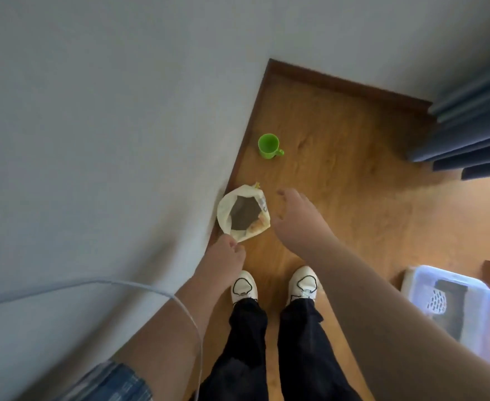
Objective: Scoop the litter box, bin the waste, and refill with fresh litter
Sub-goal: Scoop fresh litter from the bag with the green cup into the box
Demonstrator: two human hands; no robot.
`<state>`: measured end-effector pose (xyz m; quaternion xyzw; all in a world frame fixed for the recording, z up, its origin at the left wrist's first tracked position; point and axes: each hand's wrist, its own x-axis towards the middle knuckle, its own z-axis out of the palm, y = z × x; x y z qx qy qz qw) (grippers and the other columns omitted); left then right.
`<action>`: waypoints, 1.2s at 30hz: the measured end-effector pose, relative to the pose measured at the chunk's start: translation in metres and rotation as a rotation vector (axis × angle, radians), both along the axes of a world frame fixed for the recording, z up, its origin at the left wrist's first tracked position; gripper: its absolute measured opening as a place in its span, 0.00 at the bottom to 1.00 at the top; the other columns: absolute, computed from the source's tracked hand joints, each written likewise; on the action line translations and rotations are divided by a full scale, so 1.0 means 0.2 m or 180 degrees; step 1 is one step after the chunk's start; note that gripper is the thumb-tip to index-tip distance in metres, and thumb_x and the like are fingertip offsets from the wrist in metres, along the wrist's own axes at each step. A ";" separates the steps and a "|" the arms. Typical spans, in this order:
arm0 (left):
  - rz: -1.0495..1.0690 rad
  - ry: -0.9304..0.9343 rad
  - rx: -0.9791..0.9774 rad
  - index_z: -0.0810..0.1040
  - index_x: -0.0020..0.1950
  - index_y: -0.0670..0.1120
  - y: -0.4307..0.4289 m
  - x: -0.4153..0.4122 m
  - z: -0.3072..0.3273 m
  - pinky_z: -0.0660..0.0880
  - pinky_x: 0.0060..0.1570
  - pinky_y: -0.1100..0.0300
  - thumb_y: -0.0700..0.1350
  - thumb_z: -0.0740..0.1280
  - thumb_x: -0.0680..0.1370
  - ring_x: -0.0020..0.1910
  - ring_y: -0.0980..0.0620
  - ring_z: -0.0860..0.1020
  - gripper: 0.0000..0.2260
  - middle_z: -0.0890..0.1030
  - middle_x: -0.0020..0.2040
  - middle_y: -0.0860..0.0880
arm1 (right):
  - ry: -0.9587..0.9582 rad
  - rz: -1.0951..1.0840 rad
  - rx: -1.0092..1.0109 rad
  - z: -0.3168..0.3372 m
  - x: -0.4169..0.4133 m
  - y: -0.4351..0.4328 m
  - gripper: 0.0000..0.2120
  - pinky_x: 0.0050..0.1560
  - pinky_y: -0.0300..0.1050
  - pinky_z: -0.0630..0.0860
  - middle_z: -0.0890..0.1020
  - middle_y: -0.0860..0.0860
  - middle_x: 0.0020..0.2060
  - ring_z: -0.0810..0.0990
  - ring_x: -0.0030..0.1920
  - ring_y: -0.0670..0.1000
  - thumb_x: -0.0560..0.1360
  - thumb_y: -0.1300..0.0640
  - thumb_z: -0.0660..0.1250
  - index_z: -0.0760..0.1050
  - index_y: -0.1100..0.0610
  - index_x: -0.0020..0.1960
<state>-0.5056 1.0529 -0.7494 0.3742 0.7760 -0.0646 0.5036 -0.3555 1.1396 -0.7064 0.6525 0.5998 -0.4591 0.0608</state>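
We reach both bare arms forward and down. Our left hand pinches the litter bag at its rim; our right hand hovers, fingers loosely spread.

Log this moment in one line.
left hand pinches bag rim | right hand open beside bag | green cup upright on floor
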 end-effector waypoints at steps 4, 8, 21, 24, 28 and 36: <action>0.1171 -0.0027 -0.0460 0.72 0.59 0.44 0.00 0.02 -0.66 0.82 0.48 0.49 0.56 0.59 0.81 0.42 0.50 0.81 0.16 0.80 0.44 0.48 | -0.0137 0.0139 -0.0047 -0.72 -0.04 0.08 0.30 0.63 0.54 0.75 0.70 0.53 0.69 0.70 0.68 0.58 0.78 0.55 0.62 0.57 0.49 0.77; 0.2239 0.0209 -0.0770 0.63 0.71 0.44 -0.02 -0.01 -1.14 0.83 0.46 0.49 0.60 0.64 0.78 0.44 0.48 0.80 0.28 0.77 0.46 0.47 | -0.0451 0.0443 0.0018 -1.28 -0.10 0.17 0.33 0.56 0.57 0.76 0.69 0.54 0.68 0.72 0.66 0.61 0.76 0.47 0.65 0.54 0.46 0.77; 0.2369 0.0268 0.0192 0.77 0.52 0.49 -0.07 0.05 -1.32 0.82 0.46 0.50 0.49 0.61 0.82 0.39 0.52 0.83 0.07 0.83 0.41 0.48 | 0.0103 -0.0164 0.0534 -1.51 -0.01 0.16 0.09 0.29 0.41 0.67 0.76 0.45 0.37 0.77 0.35 0.47 0.79 0.56 0.59 0.72 0.47 0.58; 0.2034 0.0304 0.0536 0.76 0.45 0.52 -0.01 0.07 -1.02 0.82 0.44 0.44 0.50 0.60 0.81 0.40 0.46 0.82 0.08 0.82 0.40 0.45 | 0.0235 -0.0741 0.0395 -1.21 0.14 0.16 0.06 0.31 0.43 0.73 0.77 0.47 0.38 0.79 0.37 0.48 0.79 0.57 0.60 0.72 0.48 0.54; 0.1584 0.0222 0.0804 0.77 0.41 0.49 0.18 0.12 -0.42 0.75 0.34 0.50 0.49 0.59 0.80 0.37 0.43 0.80 0.11 0.80 0.37 0.44 | 0.0312 -0.1502 0.0345 -0.60 0.35 0.16 0.07 0.31 0.42 0.75 0.78 0.47 0.38 0.78 0.35 0.46 0.78 0.58 0.61 0.75 0.50 0.53; 0.0405 -0.0041 0.1436 0.76 0.42 0.46 0.44 0.39 1.17 0.73 0.33 0.57 0.46 0.58 0.81 0.36 0.52 0.76 0.11 0.78 0.39 0.47 | 0.0553 -0.1947 0.0569 1.03 0.78 0.04 0.04 0.40 0.59 0.83 0.79 0.56 0.40 0.81 0.41 0.58 0.75 0.58 0.62 0.74 0.51 0.47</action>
